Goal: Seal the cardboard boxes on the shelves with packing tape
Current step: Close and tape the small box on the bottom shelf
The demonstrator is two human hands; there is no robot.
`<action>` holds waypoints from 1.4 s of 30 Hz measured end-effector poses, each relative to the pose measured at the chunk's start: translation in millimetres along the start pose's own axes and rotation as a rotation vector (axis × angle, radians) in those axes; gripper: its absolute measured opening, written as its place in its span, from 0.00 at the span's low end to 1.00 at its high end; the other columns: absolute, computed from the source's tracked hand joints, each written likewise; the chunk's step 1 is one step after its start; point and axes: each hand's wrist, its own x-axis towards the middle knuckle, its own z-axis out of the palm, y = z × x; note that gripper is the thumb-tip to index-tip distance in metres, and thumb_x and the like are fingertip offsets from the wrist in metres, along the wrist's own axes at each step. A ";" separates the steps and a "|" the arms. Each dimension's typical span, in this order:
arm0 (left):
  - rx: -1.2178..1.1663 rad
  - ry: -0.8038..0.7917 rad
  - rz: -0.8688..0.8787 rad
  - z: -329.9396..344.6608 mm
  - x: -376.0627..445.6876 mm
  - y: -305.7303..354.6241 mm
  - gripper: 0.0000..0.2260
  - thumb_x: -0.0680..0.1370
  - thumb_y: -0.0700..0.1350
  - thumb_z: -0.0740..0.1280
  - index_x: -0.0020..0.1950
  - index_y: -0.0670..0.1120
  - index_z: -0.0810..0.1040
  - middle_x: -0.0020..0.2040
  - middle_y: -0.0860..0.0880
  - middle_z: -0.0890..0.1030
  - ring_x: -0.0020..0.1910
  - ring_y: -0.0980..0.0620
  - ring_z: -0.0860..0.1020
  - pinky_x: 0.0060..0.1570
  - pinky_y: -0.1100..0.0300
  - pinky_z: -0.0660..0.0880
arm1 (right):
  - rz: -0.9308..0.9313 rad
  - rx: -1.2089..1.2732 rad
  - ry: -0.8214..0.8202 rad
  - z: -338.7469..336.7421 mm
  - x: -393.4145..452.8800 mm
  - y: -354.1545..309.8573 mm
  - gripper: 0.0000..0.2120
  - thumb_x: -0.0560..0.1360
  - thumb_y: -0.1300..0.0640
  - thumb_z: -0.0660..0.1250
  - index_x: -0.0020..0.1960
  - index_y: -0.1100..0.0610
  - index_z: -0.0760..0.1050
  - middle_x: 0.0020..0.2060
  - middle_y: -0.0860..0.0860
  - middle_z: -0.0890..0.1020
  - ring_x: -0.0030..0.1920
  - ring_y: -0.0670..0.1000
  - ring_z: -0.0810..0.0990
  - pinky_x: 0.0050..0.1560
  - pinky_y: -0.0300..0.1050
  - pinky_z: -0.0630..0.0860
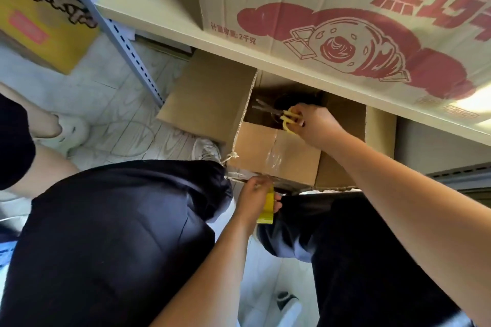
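Brown cardboard made up the open box (pixel 276 156) we were working on, and it sat low down under the white shelf board (pixel 159 21), right in front of our knees. One side flap stood up on the left and another stuck out on the right. A strip of clear shiny packing tape (pixel 275 152) ran down the near flap toward the front edge. Our left hand (pixel 255 199) had its fingers curled round a roll of tape with a yellow core (pixel 267 207), held just below the front edge of the box. Our right hand (pixel 316 122) was closed on the yellow handles of a pair of scissors (pixel 281 114), with the metal blades pointing left over the dark inside of the box. We thought the tape would be thin, light and very sticky, so it could fold onto itself and was best kept pulled tight from the roll. We thought the flaps would be stiff but easy to bend, so pressing flat near the middle seam seemed best. A big printed box with red pictures (pixel 345 21) sat on the shelf above us.
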 end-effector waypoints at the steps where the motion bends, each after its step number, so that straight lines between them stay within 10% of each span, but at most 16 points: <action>1: -0.020 -0.002 -0.011 0.7 -0.5 0.0 0.03 0.82 0.41 0.63 0.54 0.41 0.72 0.31 0.42 0.79 0.25 0.46 0.75 0.30 0.57 0.72 | -0.027 -0.044 0.025 -15.7 -11.2 -2.0 0.21 0.79 0.51 0.66 0.69 0.55 0.70 0.56 0.55 0.80 0.48 0.52 0.78 0.51 0.44 0.77; 5: -0.072 0.036 -0.017 4.5 0.0 4.5 0.03 0.81 0.39 0.63 0.48 0.42 0.73 0.29 0.42 0.80 0.23 0.47 0.75 0.29 0.58 0.73 | -0.009 -0.107 -0.318 -71.2 -84.4 -17.0 0.26 0.76 0.38 0.64 0.71 0.47 0.69 0.57 0.46 0.79 0.34 0.45 0.82 0.37 0.40 0.81; 10: -0.062 0.058 0.021 1.4 -1.8 0.2 0.04 0.79 0.38 0.66 0.44 0.42 0.74 0.31 0.42 0.80 0.23 0.48 0.77 0.29 0.61 0.74 | 0.272 -0.052 -0.805 -38.4 -136.5 -15.0 0.37 0.67 0.25 0.63 0.64 0.51 0.73 0.60 0.51 0.76 0.50 0.50 0.80 0.36 0.40 0.83; 20: 0.034 0.031 0.044 -4.2 -6.7 -1.0 0.03 0.81 0.37 0.62 0.47 0.41 0.74 0.26 0.48 0.81 0.22 0.51 0.77 0.26 0.61 0.75 | 0.548 0.130 -0.769 41.5 -80.8 8.4 0.34 0.65 0.26 0.67 0.53 0.55 0.79 0.43 0.52 0.72 0.34 0.48 0.70 0.32 0.38 0.79; 42: 0.032 0.023 -0.103 -7.3 -10.7 13.8 0.08 0.80 0.37 0.60 0.43 0.41 0.77 0.26 0.44 0.80 0.24 0.51 0.79 0.27 0.60 0.77 | 0.206 0.003 -0.697 43.9 -58.1 9.1 0.25 0.73 0.34 0.67 0.49 0.56 0.84 0.34 0.51 0.80 0.41 0.49 0.78 0.42 0.39 0.79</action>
